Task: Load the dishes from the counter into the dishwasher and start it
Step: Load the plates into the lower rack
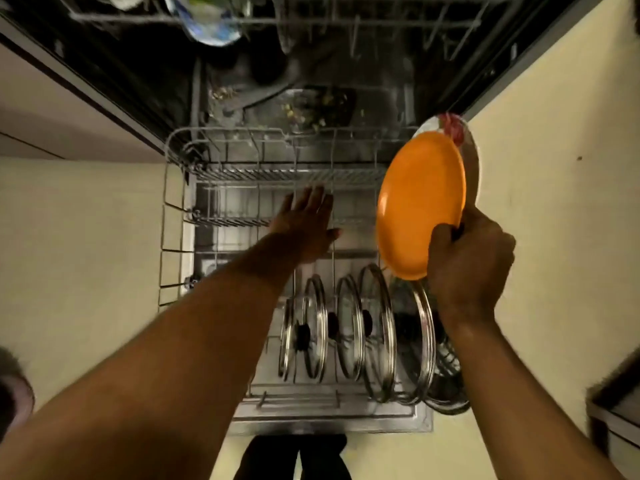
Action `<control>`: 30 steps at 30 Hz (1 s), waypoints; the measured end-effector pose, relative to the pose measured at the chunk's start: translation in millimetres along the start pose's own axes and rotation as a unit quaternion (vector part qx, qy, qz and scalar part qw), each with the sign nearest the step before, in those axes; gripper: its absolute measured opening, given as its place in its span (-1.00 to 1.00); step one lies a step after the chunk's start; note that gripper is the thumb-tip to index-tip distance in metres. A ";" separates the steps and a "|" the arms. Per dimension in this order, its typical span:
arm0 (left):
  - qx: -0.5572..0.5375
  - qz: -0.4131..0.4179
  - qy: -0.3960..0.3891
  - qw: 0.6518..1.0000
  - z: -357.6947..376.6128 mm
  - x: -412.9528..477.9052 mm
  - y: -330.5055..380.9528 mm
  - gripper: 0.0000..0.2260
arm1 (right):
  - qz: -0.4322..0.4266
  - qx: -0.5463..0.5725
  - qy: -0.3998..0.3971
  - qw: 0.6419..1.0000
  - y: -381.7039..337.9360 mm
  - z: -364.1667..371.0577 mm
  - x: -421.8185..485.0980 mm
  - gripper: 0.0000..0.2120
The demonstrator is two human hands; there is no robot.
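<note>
Gripping the near rim of a round glossy orange plate [419, 202], the right hand [467, 258] has its thumb curled onto the front face and its fingers wrapped behind. There a white plate with a red pattern [469, 147] is stacked against the orange one. Both are tilted nearly on edge, in the air at the 3 o'clock side of the grey wire lower rack [175, 202]. The left hand [308, 223] reaches out flat over the rack's middle, fingers straight and slightly spread, thumb out to the side, holding nothing; whether it touches the wires cannot be told. At 6 o'clock in the rack, several steel-rimmed glass lids [346, 327] with black knobs stand on edge in a row. The rack sits pulled out over the open steel dishwasher door [329, 422]. The dark tub [242, 98] lies at 12 o'clock, its floor scattered with food scraps. Above it an upper wire rack [346, 19] holds a blurred blue-and-white dish [207, 27]. Cream floor tiles [86, 237] lie at 9 and 3 o'clock. The rack's middle and far rows of tines stand free from 9 to 12 o'clock.
</note>
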State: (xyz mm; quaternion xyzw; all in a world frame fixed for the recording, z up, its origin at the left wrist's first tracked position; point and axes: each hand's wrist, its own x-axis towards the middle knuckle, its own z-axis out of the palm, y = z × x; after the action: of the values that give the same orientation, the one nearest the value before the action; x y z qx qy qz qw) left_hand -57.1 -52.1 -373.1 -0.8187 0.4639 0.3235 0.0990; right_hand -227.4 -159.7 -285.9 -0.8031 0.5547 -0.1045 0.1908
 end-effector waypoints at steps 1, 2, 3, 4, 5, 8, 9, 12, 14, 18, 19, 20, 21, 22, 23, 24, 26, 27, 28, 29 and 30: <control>0.006 0.002 0.002 1.000 3.1 10.6 -0.1 -0.35 | 0.001 -0.006 0.003 1.000 1.7 3.2 3.6 -0.75; 0.011 0.001 0.003 1.000 5.4 19.0 -0.5 -0.34 | 0.003 -0.012 0.005 1.000 2.8 4.7 5.7 -0.73; 0.011 -0.001 0.004 1.000 6.1 26.0 -1.1 -0.34 | 0.008 -0.016 0.006 1.000 2.9 5.3 7.4 -0.71; 0.008 -0.006 0.004 1.000 6.9 34.9 -1.4 -0.33 | 0.014 -0.015 0.007 1.000 4.0 6.9 10.1 -0.69; 0.002 -0.012 0.005 1.000 6.2 42.3 -2.0 -0.32 | 0.020 -0.011 0.008 1.000 3.0 7.3 12.2 -0.68; -0.014 -0.031 0.003 0.999 3.8 62.6 -4.4 -0.31 | 0.027 -0.009 0.010 1.000 -1.8 10.9 18.3 -0.65; -0.014 -0.038 0.003 0.999 3.1 68.8 -5.5 -0.31 | 0.027 -0.014 0.013 0.999 -3.5 11.7 21.6 -0.64; -0.015 -0.057 0.008 0.998 1.1 83.4 -10.7 -0.31 | 0.029 -0.038 0.027 0.998 -5.8 7.6 33.3 -0.68; -0.025 -0.059 0.005 0.998 0.5 90.4 -14.3 -0.30 | 0.025 -0.047 0.031 0.998 -5.0 4.2 41.6 -0.71; -0.027 -0.049 -0.013 0.998 2.7 97.5 -19.1 -0.28 | 0.006 -0.060 0.017 0.998 -4.0 7.5 50.7 -0.67; -0.026 -0.048 -0.013 0.998 3.7 98.3 -19.9 -0.28 | 0.005 -0.060 0.012 0.998 -4.2 9.6 51.5 -0.66; -0.024 -0.048 -0.011 0.998 4.6 99.1 -20.4 -0.27 | 0.005 -0.060 0.008 0.998 -4.6 11.9 51.7 -0.65; -0.021 -0.048 -0.009 0.999 6.0 99.4 -21.0 -0.26 | 0.007 -0.060 0.003 0.998 -5.3 14.0 51.6 -0.63; -0.014 -0.046 -0.007 0.999 7.3 99.5 -21.4 -0.25 | 0.009 -0.061 -0.001 0.998 -5.6 16.0 51.8 -0.62; -0.007 -0.044 -0.005 0.999 8.4 99.4 -21.9 -0.24 | 0.012 -0.063 -0.006 0.998 -5.9 18.2 52.2 -0.62; 0.000 -0.041 -0.002 0.999 9.3 99.3 -22.5 -0.23 | 0.014 -0.064 -0.009 0.998 -6.6 20.7 53.5 -0.62; 0.014 -0.034 0.004 0.999 11.0 99.1 -23.7 -0.21 | 0.014 -0.068 -0.013 0.997 -9.1 25.6 57.4 -0.62; 0.022 -0.029 0.005 0.999 12.0 99.0 -23.6 -0.20 | 0.013 -0.073 -0.015 0.997 -11.1 27.4 60.3 -0.62; 0.030 -0.025 0.004 0.999 12.8 98.9 -22.6 -0.19 | 0.012 -0.077 -0.015 0.997 -13.4 28.3 63.7 -0.63; 0.037 -0.024 0.001 0.999 13.1 99.1 -21.8 -0.19 | 0.010 -0.081 -0.014 0.997 -15.5 28.7 67.5 -0.64; 0.040 -0.023 -0.003 0.999 12.8 99.4 -20.7 -0.18 | 0.005 -0.082 -0.011 0.997 -17.4 28.0 70.9 -0.65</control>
State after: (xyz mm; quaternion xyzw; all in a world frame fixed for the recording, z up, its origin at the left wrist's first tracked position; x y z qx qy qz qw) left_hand -9.9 -103.9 -447.7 -0.8236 0.4572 0.3048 0.1410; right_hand -176.3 -214.9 -307.0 -0.8143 0.5635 -0.0484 0.1307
